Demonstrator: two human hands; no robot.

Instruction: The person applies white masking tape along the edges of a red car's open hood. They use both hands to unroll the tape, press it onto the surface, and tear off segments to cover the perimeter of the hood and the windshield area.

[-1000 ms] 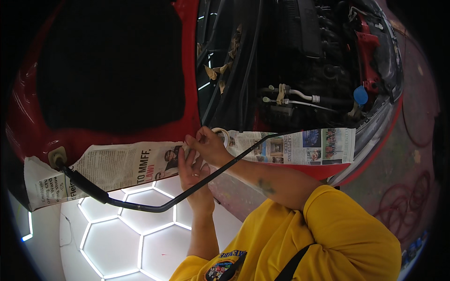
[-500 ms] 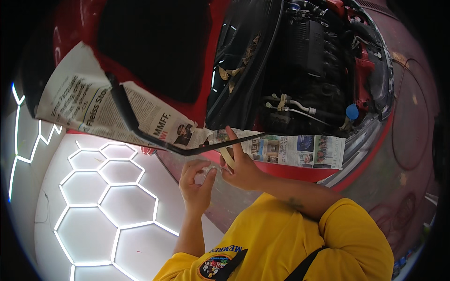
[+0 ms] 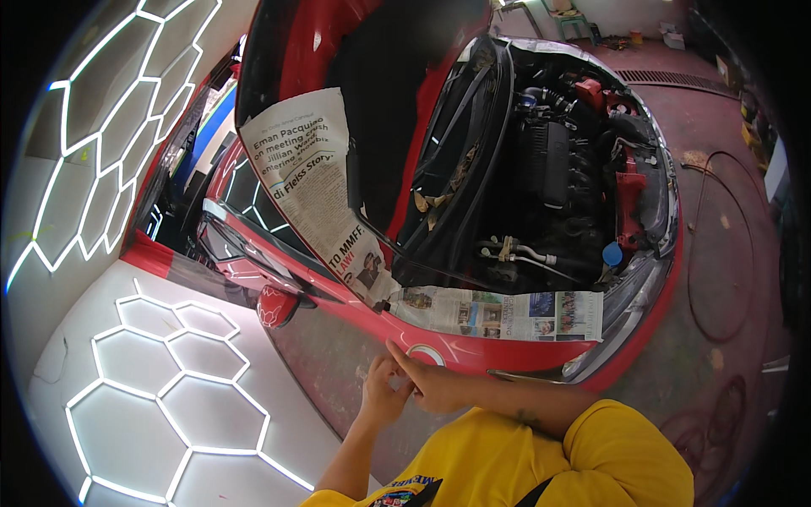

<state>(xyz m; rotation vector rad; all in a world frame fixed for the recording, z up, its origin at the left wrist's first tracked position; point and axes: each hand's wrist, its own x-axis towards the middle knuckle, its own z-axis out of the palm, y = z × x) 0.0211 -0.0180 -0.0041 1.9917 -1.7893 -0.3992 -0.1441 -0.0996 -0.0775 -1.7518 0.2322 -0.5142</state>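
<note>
My left hand and my right hand meet in front of the red car's fender. The left fingers are curled in toward the thumb, close against the right hand; whatever they pinch is too small to make out. An off-white roll of masking tape shows behind my right hand, which appears to hold it with the index finger stretched out. Just beyond, a newspaper strip covers the fender's upper edge. A larger newspaper sheet stands along the windshield side, joining the strip at a corner.
The raised hood leaves the engine bay exposed, with a blue cap near the headlight. Dry leaves lie by the windshield base. A red side mirror juts out left. A hose loops on the floor.
My view has drawn back, showing more of the car. My hands have come closer together and sit lower in view, away from the newspaper. A black bent bar no longer crosses the sheet.
</note>
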